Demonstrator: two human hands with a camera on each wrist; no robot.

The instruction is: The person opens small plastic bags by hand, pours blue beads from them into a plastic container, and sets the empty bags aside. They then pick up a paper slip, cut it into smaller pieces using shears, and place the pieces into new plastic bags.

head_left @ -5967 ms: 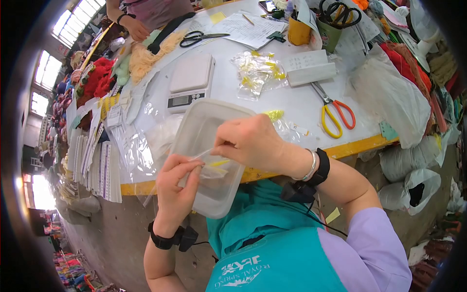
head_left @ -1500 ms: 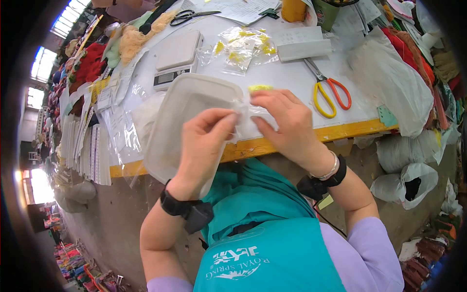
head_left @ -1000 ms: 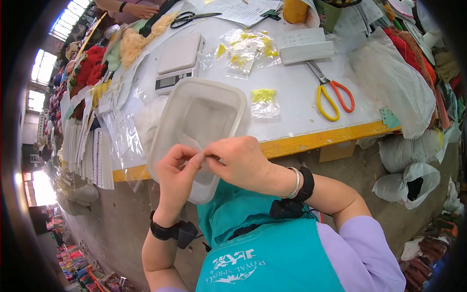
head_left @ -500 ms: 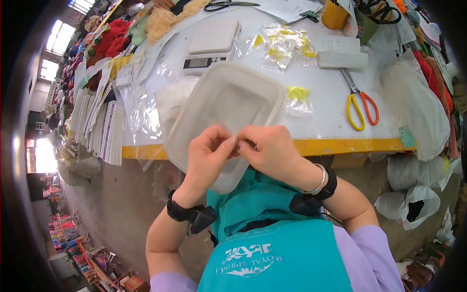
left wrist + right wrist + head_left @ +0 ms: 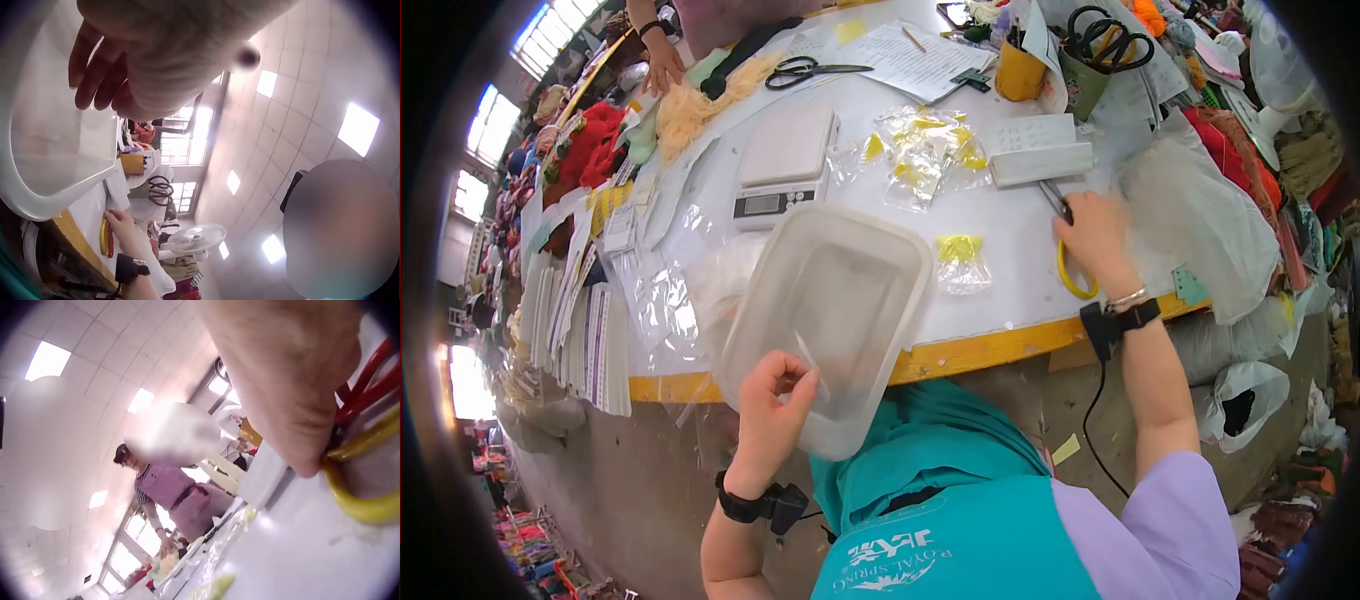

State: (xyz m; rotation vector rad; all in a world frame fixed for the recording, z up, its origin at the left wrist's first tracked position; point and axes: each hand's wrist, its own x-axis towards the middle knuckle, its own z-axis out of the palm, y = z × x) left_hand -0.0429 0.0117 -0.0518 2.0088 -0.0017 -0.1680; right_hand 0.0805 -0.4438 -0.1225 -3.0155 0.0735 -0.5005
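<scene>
Yellow-handled scissors (image 5: pixel 1062 266) lie on the desk (image 5: pixel 960 352) at the right hand (image 5: pixel 1097 238) in the head view, whose curled fingers grip them near the pivot. Their long axis slants: the blades run away from the person and a little left, towards the folded white card (image 5: pixel 1041 165), and the yellow loop points back towards the near edge. The right hand is the closer one; the left hand (image 5: pixel 772 418), well apart, pinches a thin clear strip (image 5: pixel 804 349) between thumb and forefinger over the pale plastic tub (image 5: pixel 917 262). The right hand hides the other loop and the pivot; whether the strip is film or part of a bag is hard to tell.

Left wrist view: the scissors' yellow and red handles show small beyond the tub, at the right hand's fingers. The strip cannot be made out past the near fingers.

Right wrist view: the handles fan out at the right edge, partly cut off, with a fingertip beside their crossing. The palm hides most of the grip, and the blades cannot be seen clearly.
</scene>
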